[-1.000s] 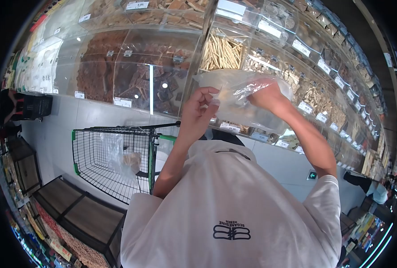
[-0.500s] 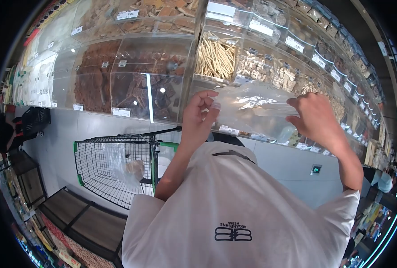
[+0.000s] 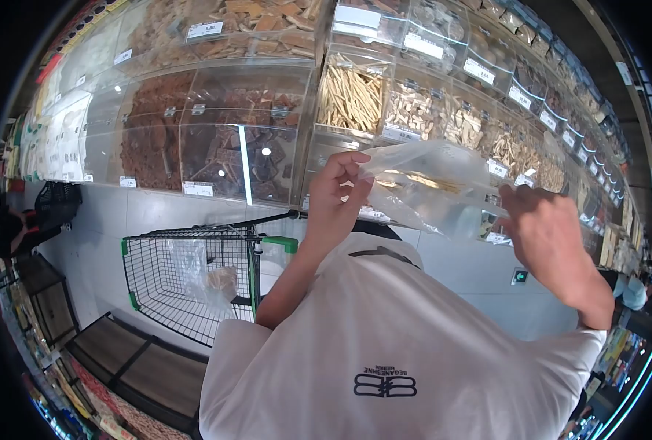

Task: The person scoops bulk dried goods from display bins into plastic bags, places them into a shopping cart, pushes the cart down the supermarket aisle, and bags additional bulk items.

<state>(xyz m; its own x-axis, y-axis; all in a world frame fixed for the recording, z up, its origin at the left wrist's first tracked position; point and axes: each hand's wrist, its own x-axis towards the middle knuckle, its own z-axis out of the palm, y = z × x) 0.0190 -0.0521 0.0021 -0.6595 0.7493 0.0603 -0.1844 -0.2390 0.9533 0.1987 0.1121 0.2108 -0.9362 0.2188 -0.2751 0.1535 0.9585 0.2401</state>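
A clear plastic bag (image 3: 454,163) stretches between my hands in front of the lower row of food bins. My left hand (image 3: 338,196) is closed, thumb and fingers pinching one end of it. At the other end, my right hand (image 3: 547,238) has its thumb and fingertips together on the plastic. A few thin yellowish strips show in or through the middle of the bag. Just beyond it stands a bin of pale yellow dried sticks (image 3: 349,95), and to its right a bin of chopped pale pieces (image 3: 412,110).
Reddish-brown dried food fills lidded bins (image 3: 245,136) on the left, with price labels along their fronts. A wire shopping cart (image 3: 187,282) stands at my left with a bagged item (image 3: 221,282) inside. Low wooden benches (image 3: 124,352) lie behind it. Another person is at the far left.
My right hand has moved right and down, pulling the bag longer and narrower. Yellowish strips now show at it more plainly. My left hand keeps its pinch, shifted slightly right.
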